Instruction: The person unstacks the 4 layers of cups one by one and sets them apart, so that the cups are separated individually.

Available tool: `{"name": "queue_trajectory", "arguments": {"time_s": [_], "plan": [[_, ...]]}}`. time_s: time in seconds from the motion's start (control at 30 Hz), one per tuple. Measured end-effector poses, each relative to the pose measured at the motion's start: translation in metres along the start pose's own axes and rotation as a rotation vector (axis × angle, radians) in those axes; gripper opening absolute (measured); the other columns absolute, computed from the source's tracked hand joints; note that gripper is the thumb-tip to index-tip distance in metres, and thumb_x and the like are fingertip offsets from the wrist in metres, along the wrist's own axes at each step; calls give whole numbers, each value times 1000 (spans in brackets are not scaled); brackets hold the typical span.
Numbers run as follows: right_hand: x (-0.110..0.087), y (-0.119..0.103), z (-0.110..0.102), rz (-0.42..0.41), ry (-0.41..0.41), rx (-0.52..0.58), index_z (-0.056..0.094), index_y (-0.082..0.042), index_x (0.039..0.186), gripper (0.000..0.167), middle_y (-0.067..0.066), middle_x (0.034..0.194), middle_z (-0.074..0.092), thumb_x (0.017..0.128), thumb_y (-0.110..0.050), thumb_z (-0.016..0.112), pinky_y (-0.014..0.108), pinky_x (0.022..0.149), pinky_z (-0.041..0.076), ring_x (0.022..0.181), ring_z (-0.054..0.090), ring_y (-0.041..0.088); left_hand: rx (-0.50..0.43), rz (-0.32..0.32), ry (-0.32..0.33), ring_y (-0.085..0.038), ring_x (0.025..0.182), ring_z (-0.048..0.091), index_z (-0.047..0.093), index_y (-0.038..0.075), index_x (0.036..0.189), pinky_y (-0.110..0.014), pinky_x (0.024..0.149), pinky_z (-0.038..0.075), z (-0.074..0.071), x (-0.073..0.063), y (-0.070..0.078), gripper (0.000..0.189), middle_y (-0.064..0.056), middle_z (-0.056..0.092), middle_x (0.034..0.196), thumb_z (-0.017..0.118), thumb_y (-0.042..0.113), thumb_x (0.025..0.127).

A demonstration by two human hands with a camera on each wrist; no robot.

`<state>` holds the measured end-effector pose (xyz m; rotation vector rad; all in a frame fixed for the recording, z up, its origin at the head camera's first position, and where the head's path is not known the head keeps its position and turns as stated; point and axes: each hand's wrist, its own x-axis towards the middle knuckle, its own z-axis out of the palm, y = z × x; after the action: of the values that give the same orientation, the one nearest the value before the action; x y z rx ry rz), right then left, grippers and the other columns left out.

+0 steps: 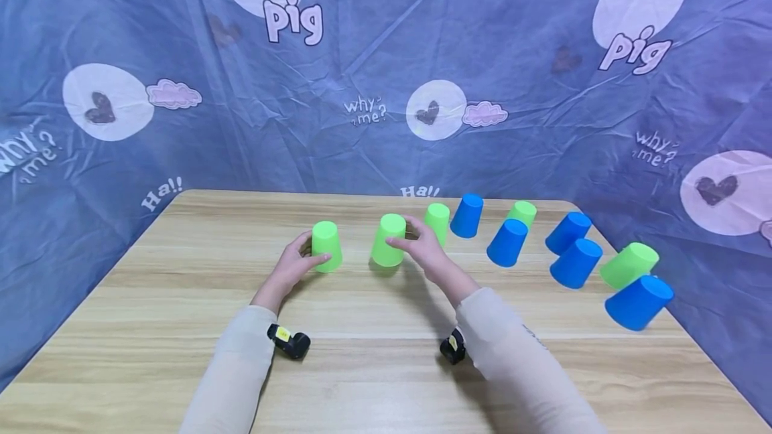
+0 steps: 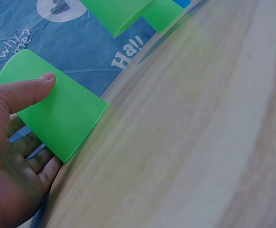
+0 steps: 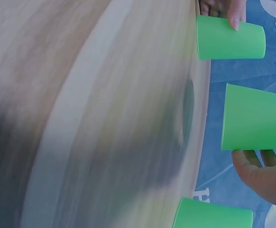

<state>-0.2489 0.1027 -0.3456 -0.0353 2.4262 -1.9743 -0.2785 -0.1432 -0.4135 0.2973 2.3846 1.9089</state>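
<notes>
My left hand (image 1: pixel 293 265) holds a green plastic cup (image 1: pixel 326 243), thumb across its near side and fingers round the far left. This cup stands upside down, its wide rim at the table surface in the left wrist view. To its right, my right hand (image 1: pixel 427 248) grips a second green cup (image 1: pixel 386 254) between thumb and fingers, also with the narrow end up. In the right wrist view this cup (image 3: pixel 252 118) is raised off the table, its shadow falling on the wood. A third green cup (image 1: pixel 437 223) stands just behind the right hand.
On the right side of the wooden table (image 1: pixel 362 380) stand several more upside-down cups, among them a blue cup (image 1: pixel 467 216), another blue cup (image 1: pixel 507 243) and a green cup (image 1: pixel 629 265) near the right edge. A blue printed cloth (image 1: pixel 362 72) hangs behind the table.
</notes>
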Motion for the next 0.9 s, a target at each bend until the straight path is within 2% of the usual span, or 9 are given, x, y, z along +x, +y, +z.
{"name": "queue_trajectory", "arguments": {"time_s": [0.3, 0.4, 0.53, 0.9], "plan": [[-10, 0, -22, -42, 9, -55, 45, -5, 122, 56, 13, 114, 50, 72, -13, 68, 39, 88, 38, 105, 46, 27, -5, -4, -3, -30, 116, 34, 34, 4, 129, -40, 98, 25, 0, -1, 3, 62, -17, 37, 128, 64, 9, 76], [-13, 0, -29, -17, 10, -69, 44, -7, 124, 56, 12, 116, 49, 74, -15, 68, 39, 89, 37, 107, 43, 26, 1, -7, 0, -30, 116, 34, 34, 3, 129, -40, 98, 25, 0, -1, 3, 62, -18, 37, 128, 64, 10, 76], [-17, 2, -38, 12, 2, -66, 42, -7, 125, 56, 12, 119, 46, 75, -13, 66, 39, 91, 34, 110, 41, 25, -3, -2, 1, -31, 116, 34, 33, 3, 129, -41, 98, 25, 0, -2, 4, 63, -18, 37, 128, 65, 9, 75], [-34, 4, -66, -28, -8, -53, 41, -4, 125, 56, 15, 120, 45, 76, -13, 66, 39, 91, 34, 110, 41, 27, -20, -2, -6, -29, 117, 34, 34, 4, 130, -39, 98, 25, 0, -2, 2, 63, -17, 37, 129, 65, 10, 75]]}}
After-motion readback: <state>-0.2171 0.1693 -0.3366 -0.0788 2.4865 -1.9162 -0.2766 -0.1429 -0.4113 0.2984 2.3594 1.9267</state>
